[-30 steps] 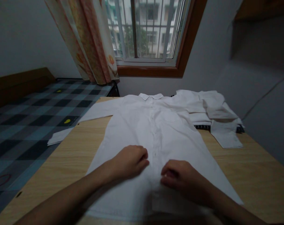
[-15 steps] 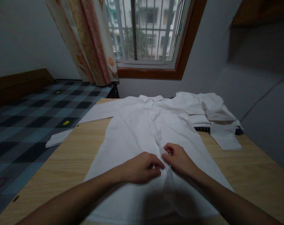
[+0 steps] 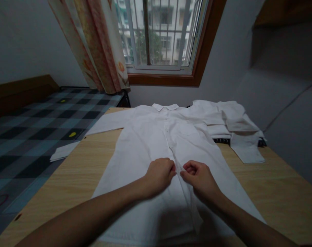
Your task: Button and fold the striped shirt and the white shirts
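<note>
A white long-sleeved shirt (image 3: pixel 140 147) lies front side up, its collar toward the window and its hem toward me. Its front is fastened near the collar, and the lower front edges lie loose. My left hand (image 3: pixel 161 173) is closed with its fingertips at the left edge of the front opening. On the other side, my right hand (image 3: pixel 198 175) pinches the right front edge between thumb and fingers. The two hands are a small gap apart. Any button between the fingertips is too small or hidden to make out.
The shirt rests on a light wooden table (image 3: pixel 102 161). White folded cloth (image 3: pixel 220 132) lies on a dark item at the back right, under the right sleeve. A bed with a checked cover (image 3: pixel 43 133) stands left. A curtain (image 3: pixel 102 44) hangs beside the barred window (image 3: pixel 161 37).
My left hand has shifted up and curled its fingers in at the front edge. My right hand has moved slightly right and down. The loose lower front edge has swung to the right.
</note>
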A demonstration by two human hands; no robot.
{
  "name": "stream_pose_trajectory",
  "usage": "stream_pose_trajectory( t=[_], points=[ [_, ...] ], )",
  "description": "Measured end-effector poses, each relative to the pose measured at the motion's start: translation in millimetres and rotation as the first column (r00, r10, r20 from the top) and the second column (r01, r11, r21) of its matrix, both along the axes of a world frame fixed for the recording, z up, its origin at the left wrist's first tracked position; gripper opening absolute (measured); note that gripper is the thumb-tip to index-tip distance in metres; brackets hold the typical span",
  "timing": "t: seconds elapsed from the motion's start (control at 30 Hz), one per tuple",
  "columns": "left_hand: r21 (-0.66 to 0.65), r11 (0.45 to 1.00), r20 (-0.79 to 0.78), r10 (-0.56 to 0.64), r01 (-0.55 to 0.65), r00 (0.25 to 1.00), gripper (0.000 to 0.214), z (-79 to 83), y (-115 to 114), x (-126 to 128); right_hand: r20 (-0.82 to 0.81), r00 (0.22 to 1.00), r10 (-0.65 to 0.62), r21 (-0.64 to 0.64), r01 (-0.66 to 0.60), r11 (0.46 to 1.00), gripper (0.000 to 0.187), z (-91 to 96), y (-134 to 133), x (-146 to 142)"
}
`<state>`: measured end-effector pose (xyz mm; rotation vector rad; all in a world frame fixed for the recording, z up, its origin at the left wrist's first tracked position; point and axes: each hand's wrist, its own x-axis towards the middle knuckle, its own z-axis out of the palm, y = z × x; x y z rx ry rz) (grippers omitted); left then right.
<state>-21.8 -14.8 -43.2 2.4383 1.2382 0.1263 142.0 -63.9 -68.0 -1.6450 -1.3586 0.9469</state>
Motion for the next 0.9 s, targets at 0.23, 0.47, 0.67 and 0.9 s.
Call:
stream_pose_trajectory(
  t=[0.23,0.47,0.67,0.9],
  points=[
    [-0.169,0.982,0.079,0.097,-0.082,0.992,0.022,12.0,-2,-3,0.336,0.942,0.002,0.168,-0.062,0.984,0.01,5.3,-5,-8],
    [-0.324,0.941,0.206,0.168,-0.095,0.964,0.021,4.9,2,-5,0.408,0.912,0.048,0.129,-0.109,0.986,0.009,10.3,-2,-9],
    [-0.543,0.831,0.311,0.335,-0.123,0.889,0.017,-2.8,3,-2,0.652,0.757,0.034,0.223,-0.234,0.946,0.014,2.7,-4,-9],
    [-0.554,0.817,0.312,0.379,-0.157,0.872,0.018,-2.2,3,-1,0.502,0.864,0.025,0.216,-0.153,0.964,0.01,7.8,-5,-12]
  ],
)
